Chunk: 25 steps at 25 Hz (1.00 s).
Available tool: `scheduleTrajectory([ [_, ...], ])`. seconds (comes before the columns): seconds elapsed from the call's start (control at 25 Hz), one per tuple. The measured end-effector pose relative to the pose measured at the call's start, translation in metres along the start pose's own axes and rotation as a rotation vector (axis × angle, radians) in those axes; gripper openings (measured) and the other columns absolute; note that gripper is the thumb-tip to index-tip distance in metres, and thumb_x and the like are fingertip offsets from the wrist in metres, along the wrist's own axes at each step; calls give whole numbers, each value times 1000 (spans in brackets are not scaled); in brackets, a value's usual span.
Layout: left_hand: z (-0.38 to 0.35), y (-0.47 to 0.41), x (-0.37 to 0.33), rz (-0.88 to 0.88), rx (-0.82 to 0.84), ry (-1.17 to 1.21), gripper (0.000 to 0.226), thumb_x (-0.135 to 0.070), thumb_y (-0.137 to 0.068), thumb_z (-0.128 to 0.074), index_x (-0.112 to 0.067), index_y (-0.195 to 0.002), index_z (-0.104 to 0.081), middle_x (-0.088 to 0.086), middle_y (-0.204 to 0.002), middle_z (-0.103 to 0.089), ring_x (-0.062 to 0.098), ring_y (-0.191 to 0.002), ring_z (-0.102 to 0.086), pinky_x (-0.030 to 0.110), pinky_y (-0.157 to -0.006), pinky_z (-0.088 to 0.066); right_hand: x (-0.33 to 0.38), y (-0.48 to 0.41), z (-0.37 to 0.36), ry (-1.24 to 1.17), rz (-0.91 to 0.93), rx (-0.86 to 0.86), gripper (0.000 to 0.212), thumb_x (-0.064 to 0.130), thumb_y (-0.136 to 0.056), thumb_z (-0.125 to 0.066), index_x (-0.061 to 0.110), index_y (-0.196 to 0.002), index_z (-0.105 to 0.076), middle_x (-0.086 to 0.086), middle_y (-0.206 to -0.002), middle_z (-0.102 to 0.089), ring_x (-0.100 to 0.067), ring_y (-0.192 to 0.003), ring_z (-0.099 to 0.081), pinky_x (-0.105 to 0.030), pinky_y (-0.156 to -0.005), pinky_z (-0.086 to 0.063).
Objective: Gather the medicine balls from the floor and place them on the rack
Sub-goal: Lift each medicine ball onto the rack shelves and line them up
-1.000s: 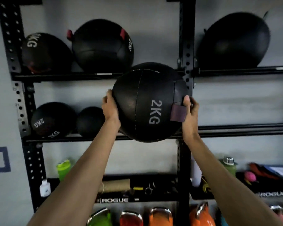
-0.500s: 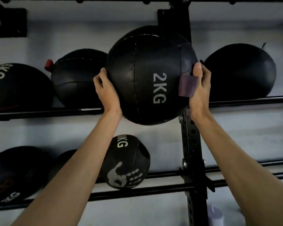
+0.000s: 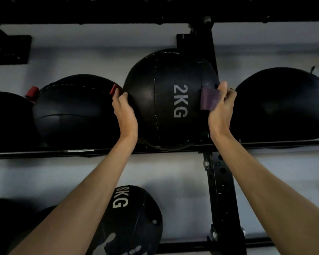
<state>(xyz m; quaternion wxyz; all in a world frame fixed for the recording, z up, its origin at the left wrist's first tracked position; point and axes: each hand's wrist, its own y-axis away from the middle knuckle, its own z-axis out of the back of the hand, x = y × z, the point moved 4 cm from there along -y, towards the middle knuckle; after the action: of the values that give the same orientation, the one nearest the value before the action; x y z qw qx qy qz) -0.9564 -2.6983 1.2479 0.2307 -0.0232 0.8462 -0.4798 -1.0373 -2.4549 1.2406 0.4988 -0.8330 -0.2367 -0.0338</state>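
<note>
Grey wall behind, with a black steel storage rack (image 3: 213, 46) fixed against it; the centre upright (image 3: 221, 190) serves as the reference for this report.

Item under handling: a black medicine ball marked 2KG (image 3: 170, 100). It sits directly in front of the upright at upper-shelf height, its underside meeting the upper shelf rail (image 3: 81, 151). Half a second ago it was held clear above that rail; a second ago it was down at the level of the shelf below. It has therefore been raised and brought down to the upper shelf.

Left hand (image 3: 124, 112): open palm pressed flat on the ball's left side, fingers spread along the curve. Right hand (image 3: 221, 109): cupped against the ball's right side, thumb up, fingers beside the purple tab (image 3: 209, 99). Both are in contact; neither closes round anything.

Neighbours: left of the upright, a ball with red tabs (image 3: 75, 111) lies just beside the 2KG ball. Right of the upright, a large plain black ball (image 3: 282, 105) stands near. Below and left of the upright, an 8KG ball (image 3: 134, 218) rests on the lower shelf.

Assessment: placement of this ball appears nearly complete. Whether its weight is fully borne by the rails cannot be told. Release looks to be the remaining step; the risk is a forward roll if it is seated too far out.
</note>
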Motion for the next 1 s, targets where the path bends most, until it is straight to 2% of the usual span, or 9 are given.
scheduleTrajectory([
  [0.12,-4,12,-6,-279,-45,-121,57,-40,-96,-45,-29,-150,-32,0,-151,-38,17,-139,-36,40,-116,-34,-1,-16,-11,81,-16,-122,41,51,-106,-30,15,-117,-46,-9,-123,-55,-19,-106,-56,-21,-78,-41],
  [0.28,-6,23,-10,-680,-168,-457,34,-22,-101,-49,-13,-133,-52,14,-137,-47,26,-130,-43,25,-111,-33,-8,-34,-19,199,-20,-258,42,43,-108,-32,5,-114,-51,-14,-119,-53,-21,-102,-49,-16,-71,-27],
  [0.36,-13,19,-14,-781,-202,-585,26,-21,-101,-49,-13,-124,-57,13,-125,-53,26,-121,-49,24,-104,-36,-7,-32,-18,194,50,-276,40,37,-108,-37,2,-111,-54,-16,-117,-54,-25,-106,-52,-13,-73,-30],
  [0.48,-19,-4,-14,-647,-197,-627,22,-25,-101,-47,-18,-117,-60,8,-120,-54,23,-116,-51,39,-99,-44,-20,2,-20,229,249,-65,45,40,-104,-45,10,-137,-50,-16,-141,-45,-26,-130,-46,-24,-106,-38],
  [0.56,-23,-26,-13,-500,-188,-674,21,-24,-101,-48,-19,-115,-63,9,-122,-53,24,-118,-48,45,-100,-44,-38,33,-26,427,373,154,65,52,-100,-47,25,-156,-28,-13,-165,-14,-27,-154,-13,-42,-122,-19],
  [0.68,-32,-35,-12,-419,-83,-751,26,-20,-101,-49,-19,-124,-62,8,-128,-50,23,-122,-46,34,-105,-40,-52,35,-31,693,419,221,80,66,-96,-46,34,-160,-9,-10,-168,7,-29,-155,11,-60,-123,-9],
  [0.84,-42,17,20,-687,137,-940,41,-26,-104,-45,-24,-144,-46,9,-149,-40,26,-139,-36,39,-112,-35,-49,13,-47,848,334,297,82,74,-94,-34,39,-159,2,-11,-168,8,-34,-155,8,-60,-122,-13],
  [0.92,-42,28,34,-679,183,-996,47,-27,-106,-42,-26,-152,-36,12,-160,-27,30,-149,-21,44,-119,-24,-53,10,-51,870,309,326,83,75,-94,-33,39,-159,3,-11,-168,9,-34,-154,7,-59,-123,-12],
  [1.0,-44,23,34,-674,202,-1070,49,-30,-106,-42,-28,-154,-33,12,-161,-25,31,-150,-21,49,-118,-28,-53,7,-50,864,266,327,83,74,-94,-36,35,-159,-3,-13,-168,3,-36,-154,1,-56,-122,-16],
])
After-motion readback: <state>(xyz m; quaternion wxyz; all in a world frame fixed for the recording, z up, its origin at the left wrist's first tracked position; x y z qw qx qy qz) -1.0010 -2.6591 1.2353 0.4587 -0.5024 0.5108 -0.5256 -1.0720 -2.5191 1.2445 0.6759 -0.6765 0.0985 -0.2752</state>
